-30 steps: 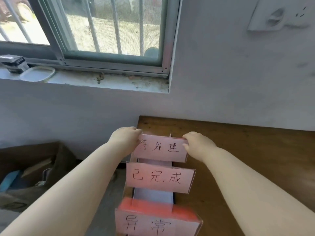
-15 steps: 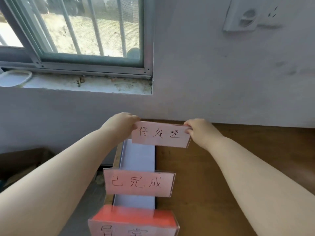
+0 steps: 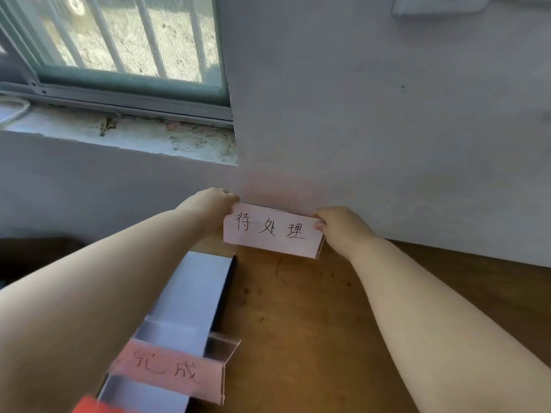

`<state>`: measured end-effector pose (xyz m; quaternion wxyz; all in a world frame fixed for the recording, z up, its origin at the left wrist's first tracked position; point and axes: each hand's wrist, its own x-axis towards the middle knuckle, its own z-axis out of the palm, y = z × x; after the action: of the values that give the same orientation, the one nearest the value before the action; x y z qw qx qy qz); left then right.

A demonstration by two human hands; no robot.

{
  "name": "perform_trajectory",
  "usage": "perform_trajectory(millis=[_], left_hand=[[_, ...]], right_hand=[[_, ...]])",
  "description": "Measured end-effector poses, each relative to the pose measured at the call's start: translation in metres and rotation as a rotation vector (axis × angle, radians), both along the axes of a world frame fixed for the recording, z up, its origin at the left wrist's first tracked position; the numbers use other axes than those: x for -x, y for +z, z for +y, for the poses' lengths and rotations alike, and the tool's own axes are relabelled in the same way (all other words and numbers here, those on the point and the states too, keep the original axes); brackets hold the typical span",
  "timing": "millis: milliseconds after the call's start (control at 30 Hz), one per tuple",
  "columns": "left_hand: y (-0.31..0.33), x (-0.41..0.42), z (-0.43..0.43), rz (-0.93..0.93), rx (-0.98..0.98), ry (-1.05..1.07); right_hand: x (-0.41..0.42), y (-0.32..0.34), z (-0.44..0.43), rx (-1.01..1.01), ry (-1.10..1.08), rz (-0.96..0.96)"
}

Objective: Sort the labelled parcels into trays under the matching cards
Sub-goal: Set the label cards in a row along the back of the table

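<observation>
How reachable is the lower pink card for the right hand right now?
Likely not yet: the right hand pinches the upper card. Once released, nothing stands on the table between it and the lower pink card.

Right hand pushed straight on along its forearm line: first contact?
The right hand pinches the right end of the 待处理 card. Straight on, it would likely meet the grey wall just behind the card; the gap is unclear.

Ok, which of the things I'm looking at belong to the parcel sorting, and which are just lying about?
Job:
- 待处理 card, pinched at its ends by the left hand and right hand
- card ending 完成
- pale tray

Lying about:
- white dish on the windowsill
- white wall fitting
</observation>
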<state>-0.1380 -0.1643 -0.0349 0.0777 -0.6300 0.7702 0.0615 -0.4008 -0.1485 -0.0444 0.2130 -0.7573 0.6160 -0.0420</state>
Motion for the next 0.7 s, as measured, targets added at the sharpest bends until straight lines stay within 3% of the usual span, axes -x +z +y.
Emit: perform_trajectory(millis=[200,467,700], left_hand=[[-0.029,0.008,-0.01,-0.051,-0.077,0.051],[-0.035,0.007,-0.014,-0.075,-0.077,0.09],[0.002,-0.001,0.01,-0.101,0.019,0.045]], right_hand=[[-0.005,-0.033,-0.022,-0.1,0.08,0.084],[-0.004,-0.041,-0.029,-0.123,0.046,0.035],[-0.013,-0.022,0.0,0.007,0.036,0.029]])
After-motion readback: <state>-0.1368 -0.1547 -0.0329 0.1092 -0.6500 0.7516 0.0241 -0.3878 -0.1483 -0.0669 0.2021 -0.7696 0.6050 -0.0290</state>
